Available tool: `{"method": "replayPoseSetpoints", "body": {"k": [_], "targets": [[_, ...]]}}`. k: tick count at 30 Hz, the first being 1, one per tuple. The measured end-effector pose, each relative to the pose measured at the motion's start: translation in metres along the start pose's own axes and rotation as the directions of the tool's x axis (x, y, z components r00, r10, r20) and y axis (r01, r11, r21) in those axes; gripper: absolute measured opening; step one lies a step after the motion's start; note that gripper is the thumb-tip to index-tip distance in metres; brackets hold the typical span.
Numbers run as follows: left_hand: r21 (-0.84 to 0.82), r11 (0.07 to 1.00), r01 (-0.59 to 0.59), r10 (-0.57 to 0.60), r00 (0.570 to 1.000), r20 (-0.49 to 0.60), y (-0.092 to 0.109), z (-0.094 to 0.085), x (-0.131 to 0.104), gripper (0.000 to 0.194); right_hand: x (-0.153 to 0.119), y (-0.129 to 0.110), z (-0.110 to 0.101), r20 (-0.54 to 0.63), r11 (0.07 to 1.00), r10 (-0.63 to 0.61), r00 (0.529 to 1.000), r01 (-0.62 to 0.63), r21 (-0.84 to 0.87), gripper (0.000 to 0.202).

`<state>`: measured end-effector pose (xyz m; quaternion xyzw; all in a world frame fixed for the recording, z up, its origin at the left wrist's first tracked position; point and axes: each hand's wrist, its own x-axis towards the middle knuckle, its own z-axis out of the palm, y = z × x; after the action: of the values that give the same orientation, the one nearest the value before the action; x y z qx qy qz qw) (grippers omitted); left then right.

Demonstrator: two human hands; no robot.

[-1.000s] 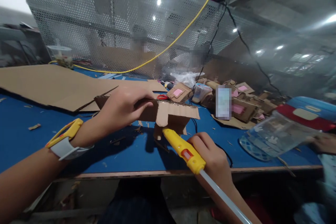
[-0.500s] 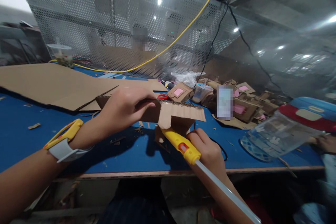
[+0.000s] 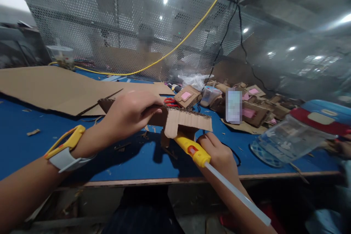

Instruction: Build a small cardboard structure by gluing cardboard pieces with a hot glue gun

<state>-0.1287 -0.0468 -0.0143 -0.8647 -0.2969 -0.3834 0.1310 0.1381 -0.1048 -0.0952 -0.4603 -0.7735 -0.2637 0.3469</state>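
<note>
My left hand (image 3: 137,111), with a yellow and white watch on its wrist, pinches the upper edge of a folded cardboard piece (image 3: 189,119) above the blue table. A yellow hot glue gun (image 3: 192,150) is in my right hand (image 3: 219,153), whose fingers close around the handle. A long clear glue stick (image 3: 238,192) sticks out of its rear toward me. The gun's nose reaches under the cardboard flap, so its tip is hidden. Red-handled scissors (image 3: 170,101) lie just behind the cardboard.
Large flat cardboard (image 3: 55,89) covers the left of the blue table (image 3: 120,168). Small cardboard boxes (image 3: 257,111) with pink patches are heaped at right, behind a phone (image 3: 234,106). A clear jug (image 3: 285,142) stands nearer. Another person's hand (image 3: 342,148) is at the right edge.
The glue gun has shifted slightly right under the cardboard flap. The cardboard is tilted a little differently, and more of the red scissor handles shows. My left hand keeps its grip.
</note>
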Motion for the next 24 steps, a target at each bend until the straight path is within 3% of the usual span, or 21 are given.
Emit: {"method": "replayPoseSetpoints", "body": {"k": [7,15,24], "targets": [[-0.011,1.0,-0.024,0.023,0.999,-0.022,0.0,-0.001,0.001,0.02,-0.001,0.005,-0.005,-0.02,1.0,0.012,1.0,-0.012,-0.022,0.023],[-0.039,0.999,0.014,-0.014,1.0,0.003,0.001,-0.003,0.002,0.02,0.002,0.014,-0.027,0.038,0.989,-0.104,0.994,0.108,-0.099,0.024],[-0.045,0.996,0.075,-0.074,0.997,0.03,0.001,-0.005,0.003,0.023,-0.015,0.021,-0.025,-0.002,0.998,0.051,0.999,-0.051,-0.048,0.023]]}}
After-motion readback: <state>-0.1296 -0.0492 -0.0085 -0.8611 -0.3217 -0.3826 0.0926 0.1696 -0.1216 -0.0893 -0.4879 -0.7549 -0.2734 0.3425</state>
